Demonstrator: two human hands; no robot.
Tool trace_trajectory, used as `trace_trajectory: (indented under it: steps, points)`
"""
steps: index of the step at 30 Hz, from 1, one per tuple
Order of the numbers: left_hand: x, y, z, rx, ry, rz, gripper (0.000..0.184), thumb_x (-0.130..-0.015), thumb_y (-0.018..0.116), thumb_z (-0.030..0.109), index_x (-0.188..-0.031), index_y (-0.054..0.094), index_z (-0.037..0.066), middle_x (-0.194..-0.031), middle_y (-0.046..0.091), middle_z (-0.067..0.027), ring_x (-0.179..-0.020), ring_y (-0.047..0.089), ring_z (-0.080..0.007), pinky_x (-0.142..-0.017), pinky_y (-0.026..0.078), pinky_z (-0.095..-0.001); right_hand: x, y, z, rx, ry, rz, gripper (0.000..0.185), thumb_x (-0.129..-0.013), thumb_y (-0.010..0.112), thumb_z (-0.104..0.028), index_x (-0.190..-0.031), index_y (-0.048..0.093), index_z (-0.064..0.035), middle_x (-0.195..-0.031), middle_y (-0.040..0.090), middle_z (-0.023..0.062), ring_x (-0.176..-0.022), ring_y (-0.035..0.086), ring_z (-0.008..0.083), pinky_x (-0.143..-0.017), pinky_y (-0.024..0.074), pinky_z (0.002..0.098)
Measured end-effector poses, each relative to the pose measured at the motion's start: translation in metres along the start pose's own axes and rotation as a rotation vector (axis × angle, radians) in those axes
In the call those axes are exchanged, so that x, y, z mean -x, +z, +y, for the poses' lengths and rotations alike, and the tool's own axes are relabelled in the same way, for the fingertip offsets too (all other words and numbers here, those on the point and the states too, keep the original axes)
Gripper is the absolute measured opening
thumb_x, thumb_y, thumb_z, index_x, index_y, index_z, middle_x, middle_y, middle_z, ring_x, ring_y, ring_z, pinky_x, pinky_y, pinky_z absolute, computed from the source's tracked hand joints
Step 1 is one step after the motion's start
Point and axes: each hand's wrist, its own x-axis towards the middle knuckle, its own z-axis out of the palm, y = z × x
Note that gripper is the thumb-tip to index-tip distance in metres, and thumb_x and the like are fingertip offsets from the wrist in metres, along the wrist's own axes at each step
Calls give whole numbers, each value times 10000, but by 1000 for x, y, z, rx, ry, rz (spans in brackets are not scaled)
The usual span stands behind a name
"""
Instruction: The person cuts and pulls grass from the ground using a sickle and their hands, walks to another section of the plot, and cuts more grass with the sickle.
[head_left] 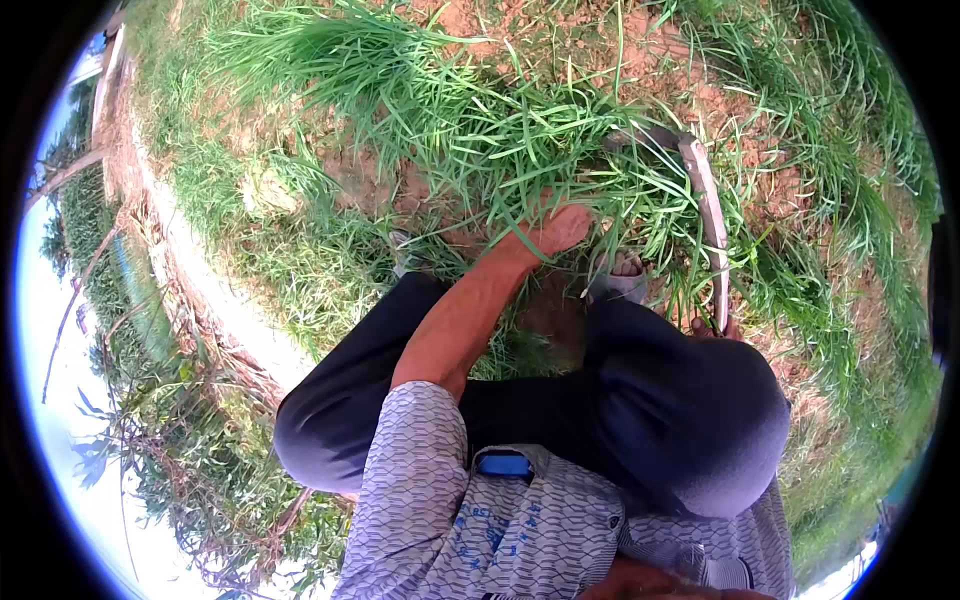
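Observation:
My left hand [562, 230] reaches down into a clump of long green grass [520, 140] and is closed around its blades, which partly cover the fingers. My right hand [732, 328], beside my right knee, grips the lower end of a sickle's wooden handle [708, 205]; the knee hides much of that hand. At the top of the handle, the dark curved sickle blade [655, 138] points left into the grass, and its tip is lost among the stems. A sandalled foot [625, 270] stands between the two hands.
I squat with both knees [690, 400] bent. Reddish bare soil [480, 30] shows between the tufts. More tall grass [850, 150] grows at the right. A pale strip of ground [215, 270] and leafy branches [200, 470] lie to the left.

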Motion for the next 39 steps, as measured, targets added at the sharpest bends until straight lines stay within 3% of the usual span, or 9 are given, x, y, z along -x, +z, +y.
trace_trajectory:
  steps: [5, 13, 15, 19, 21, 25, 30, 34, 39]
  points:
    - [14, -9, -4, -172, 47, -185, 346, -871, 467, 217, -1183, 533, 82, -1162, 577, -77, -1105, 530, -286, -954, 398, -451, 1, 0, -22, 14, -62, -70, 435, -709, 754, -343, -997, 617, -47, -685, 610, 99, -628, 587, 199, -610, 475, 355]
    - [66, 16, -102, -204, -261, 210, 324, -843, 529, 197, -1147, 555, 90, -1162, 586, -121, -1087, 551, -309, -902, 445, -400, -37, 12, -30, 91, -295, -273, 213, -718, 684, -182, -837, 587, -35, -632, 575, 139, -547, 538, 240, -548, 449, 372]
    - [84, -56, -76, -183, -559, -324, 266, -838, 548, 180, -1083, 583, 82, -1134, 596, -136, -1011, 584, -308, -859, 466, -401, -33, 11, -85, 51, -367, -260, 256, -727, 704, -219, -770, 552, -18, -617, 543, 155, -540, 527, 272, -541, 431, 385]
    - [98, -72, -109, 155, -687, -263, 309, -827, 600, 217, -1097, 595, 67, -1153, 593, -155, -1007, 595, -322, -839, 477, -413, -60, 20, -95, 69, -189, -201, 413, -776, 725, -356, -843, 562, 18, -655, 561, 123, -577, 473, 221, -565, 407, 366]
    - [88, -69, -119, 672, -310, 373, 613, -751, 720, 439, -1197, 582, 42, -1086, 645, -133, -1012, 608, -289, -880, 470, -397, -57, 19, -97, -95, -300, -104, 449, -771, 730, -378, -859, 541, 20, -655, 542, 101, -590, 447, 191, -572, 402, 362]
    - [44, -102, -94, 1069, -523, 338, 648, -788, 694, 465, -1234, 548, 18, -1106, 640, -123, -1024, 610, -242, -887, 466, -369, -56, 28, -80, -142, -105, -172, 456, -752, 747, -402, -833, 528, -11, -643, 505, 51, -600, 426, 160, -562, 394, 345]
    - [2, -145, -103, 1362, -613, 536, 924, -888, 586, 455, -1405, 52, -95, -1174, 581, -198, -1034, 611, -258, -885, 496, -374, -49, 33, -82, -334, -18, -169, 339, -772, 754, -291, -802, 513, -53, -600, 443, -22, -524, 368, 92, -475, 311, 281]
    - [-12, -164, -129, 1458, -513, 719, 528, -946, 525, 341, -1237, 442, -92, -1159, 569, -229, -1068, 590, -286, -862, 508, -368, -50, 33, -73, -405, 43, -219, 351, -783, 745, -305, -855, 527, -39, -642, 476, -12, -595, 411, 97, -539, 363, 274]
    - [15, -231, -101, 1348, -151, 965, 408, -949, 519, 325, -1133, 510, -39, -1112, 592, -189, -1033, 593, -261, -845, 504, -354, -47, 31, -80, -441, 92, -290, 329, -794, 736, -278, -864, 502, -58, -585, 443, -22, -476, 374, 71, -426, 318, 255]
